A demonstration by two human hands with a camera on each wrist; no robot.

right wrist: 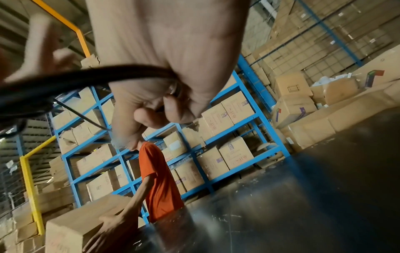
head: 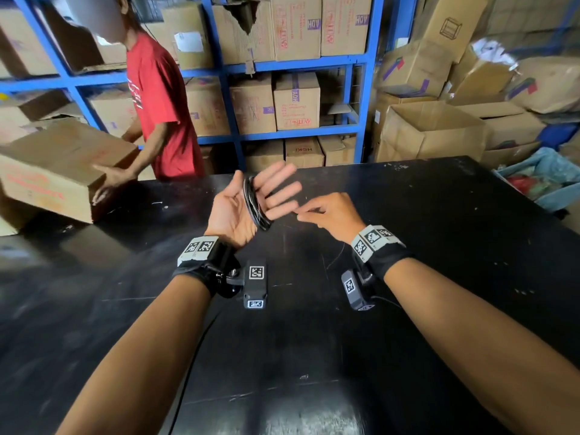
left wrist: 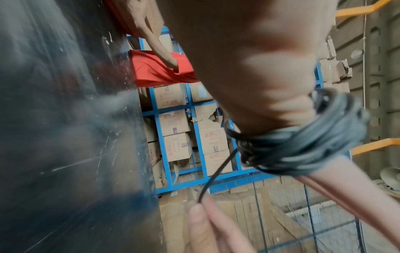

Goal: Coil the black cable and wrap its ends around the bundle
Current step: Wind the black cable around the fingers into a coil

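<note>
The black cable [head: 255, 204] is wound in several loops around the straight fingers of my left hand [head: 232, 211], which is held palm up above the black table [head: 408, 340]. In the left wrist view the coil [left wrist: 303, 147] sits bunched at the base of the fingers, and a loose strand [left wrist: 216, 174] runs down from it. Just right of the coil, my right hand [head: 332, 215] pinches that strand between thumb and fingertips [left wrist: 205, 222]. The right wrist view shows the cable [right wrist: 86, 73] passing into the curled right hand [right wrist: 168, 102].
A person in a red shirt [head: 163, 105] stands at the table's far left side, hands on a cardboard box [head: 53, 174]. Blue shelving [head: 298, 67] stacked with boxes lines the back. Open cartons [head: 433, 130] and a blue bin [head: 549, 183] stand to the right.
</note>
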